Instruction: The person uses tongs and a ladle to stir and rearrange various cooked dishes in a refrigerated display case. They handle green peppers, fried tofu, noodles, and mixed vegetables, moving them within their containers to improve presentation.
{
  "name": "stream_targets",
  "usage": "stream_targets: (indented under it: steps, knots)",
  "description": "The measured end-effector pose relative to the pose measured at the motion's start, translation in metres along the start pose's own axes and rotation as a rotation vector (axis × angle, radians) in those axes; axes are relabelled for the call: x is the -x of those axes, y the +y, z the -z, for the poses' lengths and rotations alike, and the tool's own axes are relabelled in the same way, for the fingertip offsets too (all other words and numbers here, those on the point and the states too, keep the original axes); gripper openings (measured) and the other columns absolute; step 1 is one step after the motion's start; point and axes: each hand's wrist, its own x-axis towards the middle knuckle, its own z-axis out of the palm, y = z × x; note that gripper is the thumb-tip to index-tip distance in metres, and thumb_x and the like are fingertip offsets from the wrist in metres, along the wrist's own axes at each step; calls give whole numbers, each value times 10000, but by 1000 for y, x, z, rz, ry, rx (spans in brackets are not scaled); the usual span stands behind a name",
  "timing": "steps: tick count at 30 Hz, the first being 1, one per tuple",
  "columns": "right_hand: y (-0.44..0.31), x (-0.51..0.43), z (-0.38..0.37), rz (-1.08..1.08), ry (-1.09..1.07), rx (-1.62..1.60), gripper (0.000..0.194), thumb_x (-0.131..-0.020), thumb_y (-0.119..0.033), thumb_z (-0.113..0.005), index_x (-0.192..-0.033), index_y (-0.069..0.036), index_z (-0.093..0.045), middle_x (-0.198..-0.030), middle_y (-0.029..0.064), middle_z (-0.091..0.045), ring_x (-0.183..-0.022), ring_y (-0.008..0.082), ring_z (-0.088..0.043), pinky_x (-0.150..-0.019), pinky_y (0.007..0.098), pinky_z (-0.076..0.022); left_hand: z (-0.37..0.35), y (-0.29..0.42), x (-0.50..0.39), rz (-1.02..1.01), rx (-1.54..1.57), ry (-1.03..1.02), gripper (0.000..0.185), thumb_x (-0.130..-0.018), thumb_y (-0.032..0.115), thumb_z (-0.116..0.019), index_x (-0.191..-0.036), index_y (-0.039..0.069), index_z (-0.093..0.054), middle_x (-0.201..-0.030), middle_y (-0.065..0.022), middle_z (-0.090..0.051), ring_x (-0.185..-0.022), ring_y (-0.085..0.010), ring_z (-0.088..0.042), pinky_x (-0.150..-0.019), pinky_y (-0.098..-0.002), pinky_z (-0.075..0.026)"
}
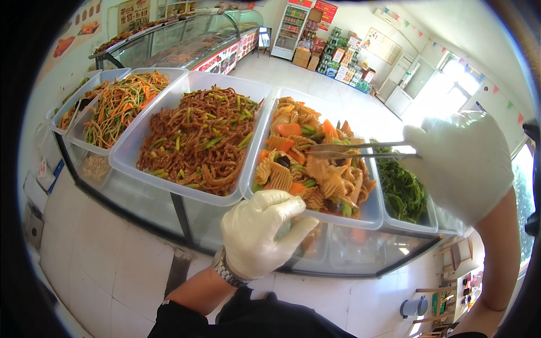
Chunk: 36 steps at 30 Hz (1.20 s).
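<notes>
In a white disposable glove, my right hand (465, 164) grips metal food tongs (359, 150) from the right. Their tips reach into wavy-cut tofu pieces (279, 175) mixed with carrot, celery and black fungus. This mix fills a translucent plastic tub (372, 223). My left hand (264, 232), also gloved and with a metal watch (228, 270) at the wrist, holds the tub's near rim between thumb and fingers. To the left stands a tub (181, 192) of brown shredded food (198, 143) with green stem pieces. Dark green shredded seaweed (399, 183) lies in the tub at right.
The tubs rest on a glass display case (139, 190) with a dark frame. Farther left sits a tub of noodle-like strips with carrot (127, 105). Beyond are another glass counter (169, 46), a drinks fridge (291, 29) and stacked drink packs (342, 57). A bin (414, 307) stands lower right.
</notes>
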Motion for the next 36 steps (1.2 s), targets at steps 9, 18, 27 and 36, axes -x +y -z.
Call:
stream_targets:
  steps: [9,18,27,36]
  knots:
    - [-37,-20,-18,204,248,-301,104,-949,-231,-812,-965,-134,-778,-839,46,-726,-801,271,-757,-775,442,-566,0,5,1,73,12,-11,394,-789,157,-1045,-1115,106,-828,-1074,-71,-805,-801,-260,-810,-683,-377,-643]
    - [-50,-91,-56,101,-53,-201,90,-958,-158,-772,-960,-89,-830,-868,135,-819,-839,345,-842,-778,470,-668,1,6,1,58,15,-1,439,-774,146,-1054,-1146,103,-824,-1078,-78,-807,-796,-271,-809,-682,-381,-641]
    - [-18,-77,-39,-38,-134,-145,218,-1049,-300,-759,-969,-115,-844,-920,136,-825,-817,335,-829,-752,489,-666,2,3,2,80,-10,-5,393,-782,133,-1058,-1111,104,-845,-1073,-83,-813,-773,-255,-796,-658,-356,-627]
    - [-5,-19,-38,-9,9,-236,177,-952,-258,-841,-1080,-138,-859,-892,88,-799,-793,319,-800,-778,447,-640,-1,1,0,54,13,-24,375,-794,146,-1074,-1091,81,-854,-1080,-104,-820,-775,-238,-785,-633,-342,-622]
